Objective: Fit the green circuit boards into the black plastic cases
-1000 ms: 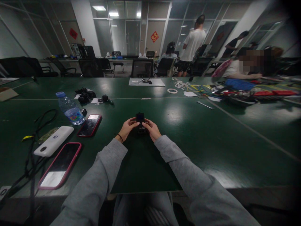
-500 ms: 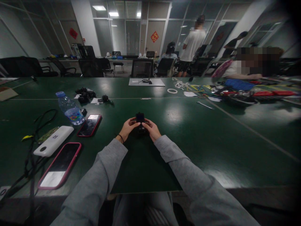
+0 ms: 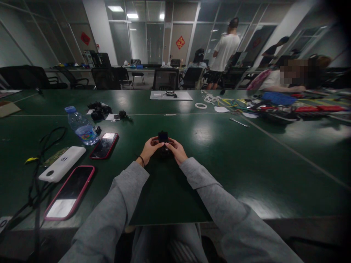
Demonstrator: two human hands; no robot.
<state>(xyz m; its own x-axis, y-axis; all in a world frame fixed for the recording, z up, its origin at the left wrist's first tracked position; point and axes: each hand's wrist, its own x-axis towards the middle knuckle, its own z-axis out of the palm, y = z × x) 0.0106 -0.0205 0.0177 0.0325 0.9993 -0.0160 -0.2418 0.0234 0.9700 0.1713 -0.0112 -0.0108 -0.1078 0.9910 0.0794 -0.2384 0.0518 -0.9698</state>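
Note:
A small black device (image 3: 163,137) with a squarish upper part is held between my two hands above the green table (image 3: 225,168). My left hand (image 3: 149,149) grips its left side, thumb across the near face. On the right side, my right hand (image 3: 177,149) holds it the same way, the two thumb tips nearly meeting. The device's lower part is dark and hard to make out. Left of my hands lie a phone with a red edge (image 3: 104,146) and a pink-edged phone (image 3: 70,193).
A water bottle (image 3: 82,126), a white power bank (image 3: 62,164) and black cables (image 3: 35,182) are at the left. Black parts (image 3: 98,110) sit farther back. A wrench (image 3: 239,122), a white ring (image 3: 201,106) and a wire pile (image 3: 287,106) lie right, near a seated person.

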